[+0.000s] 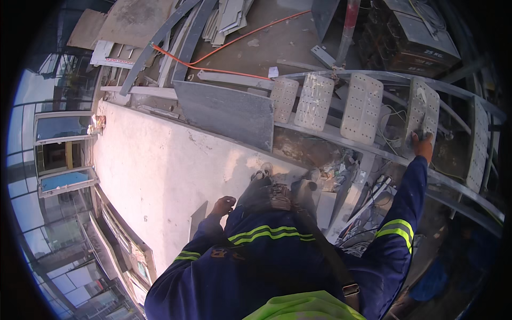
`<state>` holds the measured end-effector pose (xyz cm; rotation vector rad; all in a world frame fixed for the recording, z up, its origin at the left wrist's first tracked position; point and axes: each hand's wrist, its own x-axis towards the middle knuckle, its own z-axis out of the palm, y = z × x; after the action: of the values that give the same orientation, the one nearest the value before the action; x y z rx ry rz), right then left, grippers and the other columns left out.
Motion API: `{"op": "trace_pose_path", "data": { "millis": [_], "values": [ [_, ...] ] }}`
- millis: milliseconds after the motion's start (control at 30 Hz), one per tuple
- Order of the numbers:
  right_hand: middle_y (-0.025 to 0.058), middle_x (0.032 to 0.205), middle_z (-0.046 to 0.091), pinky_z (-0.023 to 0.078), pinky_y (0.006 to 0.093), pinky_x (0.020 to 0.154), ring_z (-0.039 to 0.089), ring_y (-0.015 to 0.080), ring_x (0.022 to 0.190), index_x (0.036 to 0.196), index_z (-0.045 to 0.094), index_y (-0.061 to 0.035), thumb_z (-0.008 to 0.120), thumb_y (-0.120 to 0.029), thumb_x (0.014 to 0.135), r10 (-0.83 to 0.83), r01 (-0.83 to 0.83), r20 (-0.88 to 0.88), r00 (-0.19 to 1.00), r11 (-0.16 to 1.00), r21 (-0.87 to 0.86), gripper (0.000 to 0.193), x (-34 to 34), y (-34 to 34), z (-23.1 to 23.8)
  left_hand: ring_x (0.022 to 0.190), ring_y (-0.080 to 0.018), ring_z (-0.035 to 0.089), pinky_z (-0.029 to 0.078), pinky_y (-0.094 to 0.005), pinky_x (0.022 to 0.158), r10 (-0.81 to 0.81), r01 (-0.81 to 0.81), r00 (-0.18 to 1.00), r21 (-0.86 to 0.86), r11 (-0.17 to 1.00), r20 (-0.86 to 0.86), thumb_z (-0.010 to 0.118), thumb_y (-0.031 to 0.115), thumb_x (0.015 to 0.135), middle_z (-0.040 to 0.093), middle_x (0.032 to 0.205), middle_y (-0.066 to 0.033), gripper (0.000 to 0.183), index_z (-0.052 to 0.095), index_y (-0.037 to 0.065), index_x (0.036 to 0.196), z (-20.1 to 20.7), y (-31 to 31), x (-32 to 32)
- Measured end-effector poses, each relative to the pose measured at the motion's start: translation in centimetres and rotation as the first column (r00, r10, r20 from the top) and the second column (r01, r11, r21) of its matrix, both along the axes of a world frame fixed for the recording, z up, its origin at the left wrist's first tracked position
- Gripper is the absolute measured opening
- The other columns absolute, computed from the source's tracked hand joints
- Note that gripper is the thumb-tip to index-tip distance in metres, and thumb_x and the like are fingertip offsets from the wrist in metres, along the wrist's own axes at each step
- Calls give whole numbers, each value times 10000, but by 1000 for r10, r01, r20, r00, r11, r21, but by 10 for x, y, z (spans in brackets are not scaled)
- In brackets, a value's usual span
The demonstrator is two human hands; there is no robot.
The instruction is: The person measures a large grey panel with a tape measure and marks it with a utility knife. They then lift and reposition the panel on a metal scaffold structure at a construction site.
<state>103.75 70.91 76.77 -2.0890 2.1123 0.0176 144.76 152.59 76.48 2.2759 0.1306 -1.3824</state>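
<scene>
To my right lies a grey metal ladder with wide perforated steps (365, 109), its long side rail (341, 136) running across the view. My right hand (423, 146), arm stretched out, grips the near edge of one ladder step (423, 106); a dark spot at the fingertips is too small to make out. My left hand (223, 206) hangs in front of my left side with its fingers curled and nothing visible in them. Close by that hand is a small grey panel (198, 218). Below me is a pale, dusty slab (154, 160), with my shoes at its right edge.
A dark grey board (226, 112) leans beside the slab. An orange cable (234, 72) crosses the floor among metal strips and stacked sheets (229, 18). Rubble and cables (368, 213) lie right of my feet. Dark boxes (416, 40) are stacked far right; glass windows (61, 128) line the left.
</scene>
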Motion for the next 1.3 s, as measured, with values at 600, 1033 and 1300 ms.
{"op": "trace_pose_path", "data": {
  "millis": [600,1033,1300],
  "values": [
    [289,1518,458,455,555,1105,468,515,1394,1619,316,-201,711,-606,915,218,-222,-44,975,945,-241,902,8,97,39,927,-223,770,603,-357,817,-128,125,991,48,991,46,657,507,1000,776,1125,-147,537,697,84,1328,8,1,-34],
    [26,840,608,445,275,559,561,108,654,1311,596,-33,753,-469,967,-256,97,685,683,960,261,577,-117,370,8,874,-159,725,560,-325,806,-276,331,934,-261,907,226,665,333,980,763,1051,-51,357,711,88,1235,-45,-4,126],
    [65,883,642,562,379,601,656,216,719,1216,669,-84,673,-348,1031,-708,122,238,664,417,901,323,-65,669,-140,884,-191,755,564,-347,847,-14,60,992,-377,924,124,645,237,930,799,963,-82,386,727,105,1282,-81,143,198]
  ]
}}
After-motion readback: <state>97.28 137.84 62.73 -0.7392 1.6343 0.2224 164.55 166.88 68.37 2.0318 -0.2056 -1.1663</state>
